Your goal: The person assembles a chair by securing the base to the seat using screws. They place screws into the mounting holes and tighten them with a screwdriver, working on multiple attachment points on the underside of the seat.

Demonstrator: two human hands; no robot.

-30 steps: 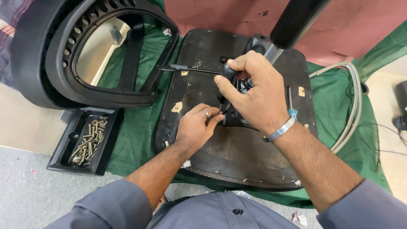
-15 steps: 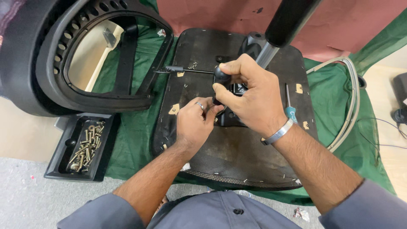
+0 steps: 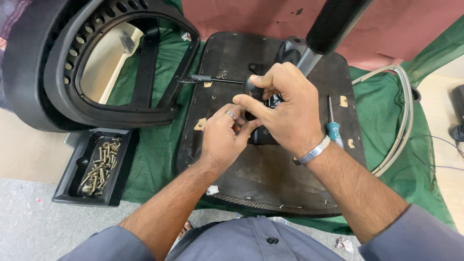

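An upturned black chair seat (image 3: 270, 174) lies on a green cloth (image 3: 154, 150), with a black mechanism bolted to its middle and a gas-lift column (image 3: 333, 26) rising from it. My right hand (image 3: 282, 113) grips the black handle of a tool held upright on the mechanism. My left hand (image 3: 223, 137), a ring on one finger, pinches at the tool's lower end beside the mechanism. What lies under the fingers is hidden.
A black chair back frame (image 3: 92, 63) lies at the upper left. A black tray (image 3: 94, 166) holds several brass screws. A teal-handled screwdriver (image 3: 333, 128) rests on the seat. A black lever rod (image 3: 212, 79) and a grey curved armrest tube (image 3: 403, 125) lie nearby.
My left hand has shifted slightly up toward the tool tip and my right hand has turned a little on the handle. The view has drifted slightly.
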